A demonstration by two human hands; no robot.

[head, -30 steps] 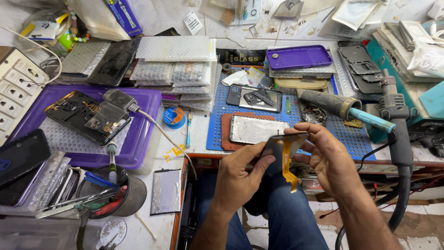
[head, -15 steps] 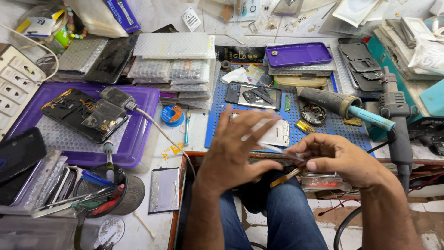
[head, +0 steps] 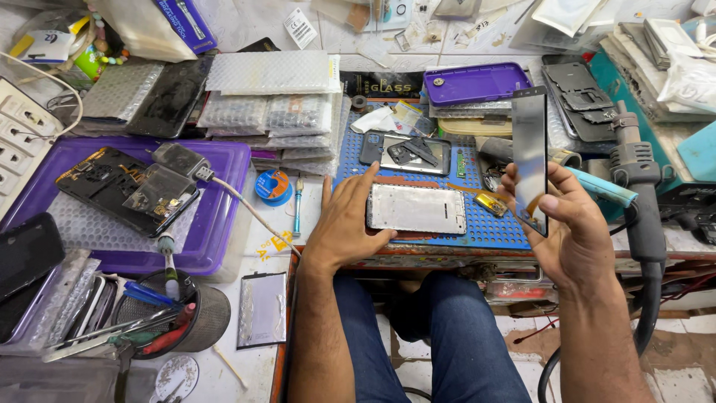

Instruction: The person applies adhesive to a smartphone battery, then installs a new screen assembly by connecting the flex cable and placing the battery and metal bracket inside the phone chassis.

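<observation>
Phone screen held upright, frame flat on blue mat.
Right hand [head: 578, 224] gripping screen panel [head: 530, 157], long axis vertical; left hand [head: 349, 220] fingers spread, steadying frame [head: 416, 209], centre-frame, just left of panel.

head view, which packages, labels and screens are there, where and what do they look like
Phone screen panel: held upright in the right hand, long dark glass strip.
Black flat box: back centre, pale lettering.
Bubble-wrap packets: stacked back left, silvery.
White label tag: top centre, small rectangle.
</observation>
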